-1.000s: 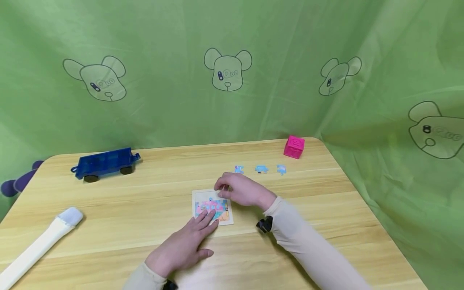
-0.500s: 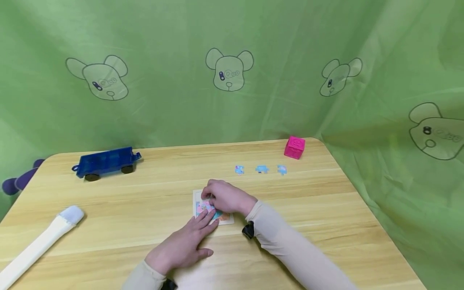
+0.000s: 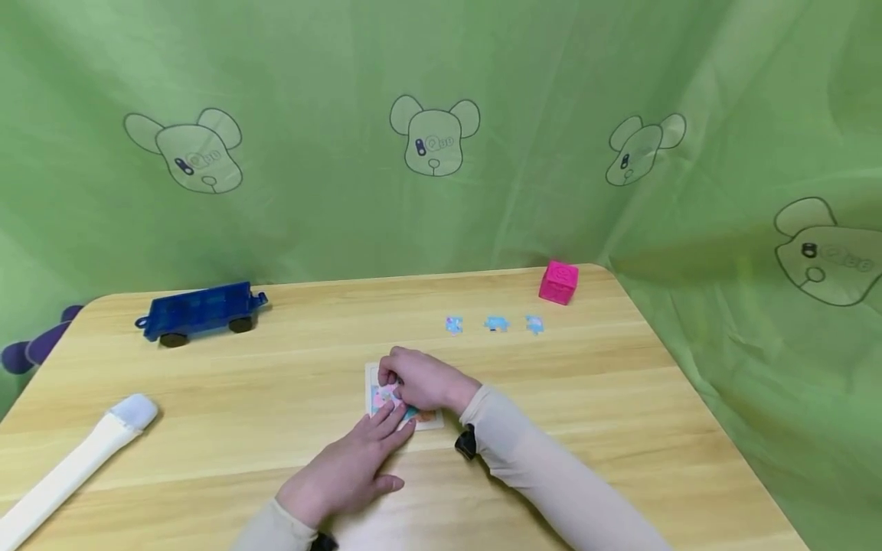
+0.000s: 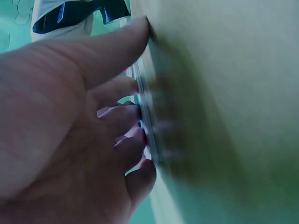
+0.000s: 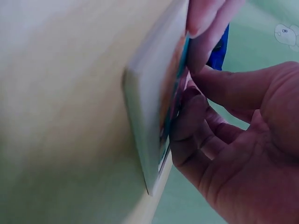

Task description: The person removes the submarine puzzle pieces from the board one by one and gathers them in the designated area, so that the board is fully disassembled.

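Note:
A small jigsaw puzzle in a pale frame lies flat on the table, its thin edge showing in the right wrist view. My left hand rests with straight fingers on the near part of the picture, thumb out on the table. Over the upper part of the puzzle, my right hand bends its fingers and pinches a puzzle piece, mostly hidden by thumb and forefinger, close against the board. Three loose blue pieces lie beyond in a row: a left piece, a middle piece and a right piece.
A pink cube stands at the back right. At the back left is a blue toy wagon with dark wheels. A long white object with a greyish end lies along the left. Green cloth hangs behind the table.
My right hand has moved left and slightly nearer, from the puzzle's upper right corner to its upper middle. My left hand and the three loose pieces have stayed put.

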`<act>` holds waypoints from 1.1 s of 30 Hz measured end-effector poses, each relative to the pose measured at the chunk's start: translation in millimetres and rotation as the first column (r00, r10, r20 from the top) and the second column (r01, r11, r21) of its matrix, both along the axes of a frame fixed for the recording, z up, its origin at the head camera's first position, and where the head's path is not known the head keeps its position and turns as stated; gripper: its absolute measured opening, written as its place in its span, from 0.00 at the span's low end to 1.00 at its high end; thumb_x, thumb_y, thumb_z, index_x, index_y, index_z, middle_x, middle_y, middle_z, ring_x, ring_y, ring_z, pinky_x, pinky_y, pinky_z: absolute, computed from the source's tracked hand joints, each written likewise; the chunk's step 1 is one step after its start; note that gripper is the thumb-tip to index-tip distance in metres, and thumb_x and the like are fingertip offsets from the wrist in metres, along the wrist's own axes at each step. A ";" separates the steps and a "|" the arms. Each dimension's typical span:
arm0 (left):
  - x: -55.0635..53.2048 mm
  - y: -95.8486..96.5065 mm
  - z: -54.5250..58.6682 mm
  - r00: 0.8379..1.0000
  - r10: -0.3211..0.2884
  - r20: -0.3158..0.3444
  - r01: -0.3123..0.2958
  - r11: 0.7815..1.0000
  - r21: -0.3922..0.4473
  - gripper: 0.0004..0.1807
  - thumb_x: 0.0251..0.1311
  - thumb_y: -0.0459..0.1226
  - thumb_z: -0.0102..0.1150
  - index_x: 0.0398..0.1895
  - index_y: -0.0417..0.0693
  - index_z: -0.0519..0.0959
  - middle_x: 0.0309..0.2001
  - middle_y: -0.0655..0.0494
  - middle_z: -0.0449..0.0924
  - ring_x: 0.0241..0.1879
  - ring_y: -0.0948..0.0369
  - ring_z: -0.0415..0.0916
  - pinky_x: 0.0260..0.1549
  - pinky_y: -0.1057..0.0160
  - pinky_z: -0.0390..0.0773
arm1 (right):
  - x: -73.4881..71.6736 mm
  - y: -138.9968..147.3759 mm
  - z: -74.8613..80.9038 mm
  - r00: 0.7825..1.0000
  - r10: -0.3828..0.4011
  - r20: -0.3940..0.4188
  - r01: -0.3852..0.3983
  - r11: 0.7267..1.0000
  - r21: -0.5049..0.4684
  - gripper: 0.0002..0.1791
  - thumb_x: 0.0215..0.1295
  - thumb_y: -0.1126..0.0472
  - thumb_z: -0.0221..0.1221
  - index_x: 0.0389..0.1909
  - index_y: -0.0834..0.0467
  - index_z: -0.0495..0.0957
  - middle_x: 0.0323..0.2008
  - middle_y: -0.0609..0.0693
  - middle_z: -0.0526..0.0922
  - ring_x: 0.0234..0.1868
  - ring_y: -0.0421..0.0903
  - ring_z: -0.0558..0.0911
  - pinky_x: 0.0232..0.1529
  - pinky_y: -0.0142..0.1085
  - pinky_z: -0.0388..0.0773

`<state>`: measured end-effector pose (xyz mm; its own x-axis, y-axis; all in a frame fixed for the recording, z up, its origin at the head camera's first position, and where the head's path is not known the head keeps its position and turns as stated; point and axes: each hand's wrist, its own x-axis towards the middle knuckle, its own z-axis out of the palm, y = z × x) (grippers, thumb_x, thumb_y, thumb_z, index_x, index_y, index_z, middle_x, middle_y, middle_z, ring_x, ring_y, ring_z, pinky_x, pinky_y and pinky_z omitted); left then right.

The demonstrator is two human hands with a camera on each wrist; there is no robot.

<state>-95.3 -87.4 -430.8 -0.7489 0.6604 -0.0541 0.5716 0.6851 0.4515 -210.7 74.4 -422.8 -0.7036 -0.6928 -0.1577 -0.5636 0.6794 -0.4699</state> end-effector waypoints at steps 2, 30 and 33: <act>2.6 1.8 0.8 1.000 0.007 -0.026 -0.008 1.000 -0.026 0.40 0.59 0.46 0.67 0.72 0.39 0.64 0.75 0.44 0.52 0.74 0.47 0.47 0.65 0.47 0.61 | 1.3 -0.4 -1.0 1.000 0.001 0.003 -0.001 1.000 -0.003 0.13 0.60 0.74 0.58 0.39 0.53 0.77 0.36 0.44 0.73 0.37 0.40 0.73 0.40 0.29 0.73; 6.8 2.9 3.2 0.999 0.025 0.021 -0.026 0.999 0.021 0.38 0.60 0.42 0.67 0.70 0.33 0.64 0.74 0.41 0.55 0.74 0.47 0.47 0.66 0.49 0.61 | 4.5 1.7 1.5 0.999 -0.023 0.037 0.025 0.999 -0.035 0.08 0.63 0.63 0.66 0.41 0.54 0.79 0.37 0.44 0.74 0.37 0.39 0.73 0.41 0.30 0.73; 7.1 3.1 3.5 0.999 0.024 0.022 -0.024 0.999 0.025 0.38 0.61 0.42 0.66 0.70 0.33 0.64 0.74 0.41 0.55 0.74 0.47 0.47 0.66 0.49 0.60 | 4.9 1.7 1.4 0.999 -0.027 0.033 0.028 0.999 -0.023 0.08 0.63 0.63 0.66 0.41 0.53 0.79 0.37 0.44 0.73 0.37 0.39 0.73 0.42 0.30 0.73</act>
